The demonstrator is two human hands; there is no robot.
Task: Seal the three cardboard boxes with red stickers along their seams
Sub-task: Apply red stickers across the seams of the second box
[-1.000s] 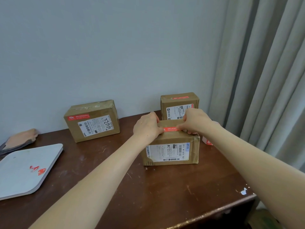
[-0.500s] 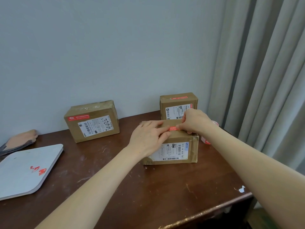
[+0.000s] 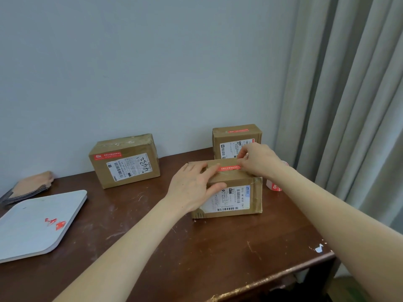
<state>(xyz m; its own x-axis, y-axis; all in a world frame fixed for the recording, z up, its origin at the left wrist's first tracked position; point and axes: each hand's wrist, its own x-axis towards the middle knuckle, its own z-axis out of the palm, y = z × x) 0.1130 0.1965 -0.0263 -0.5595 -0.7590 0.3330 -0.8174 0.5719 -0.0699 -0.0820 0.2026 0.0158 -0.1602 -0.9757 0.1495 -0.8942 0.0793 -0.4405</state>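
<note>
The near box (image 3: 231, 190) sits in the middle of the brown table (image 3: 196, 247), and everything else is best placed from it. Along its top seam lies a red sticker (image 3: 230, 168), which the right hand (image 3: 259, 160) pinches at its right end with thumb and fingertips, while the left hand (image 3: 194, 186) lies flat and spread over the box's left top edge, pressing rather than gripping. Behind the near box, against the wall, the back box (image 3: 236, 140) carries a red strip across its top, so that one looks sealed. Well to the left, the left box (image 3: 125, 160) has a red label only on its front face; its top seam shows what seems plain clear tape, so I judge it remains to be done. Just right of the near box stands a sticker roll (image 3: 275, 186). The left box bears handwriting that looks like "4422"; the near box's white label reads something like "501E-M1 B230 [DA1]". The white print on the stickers is too small to read. Far left lies a white board (image 3: 32, 225) with red scraps.
</note>
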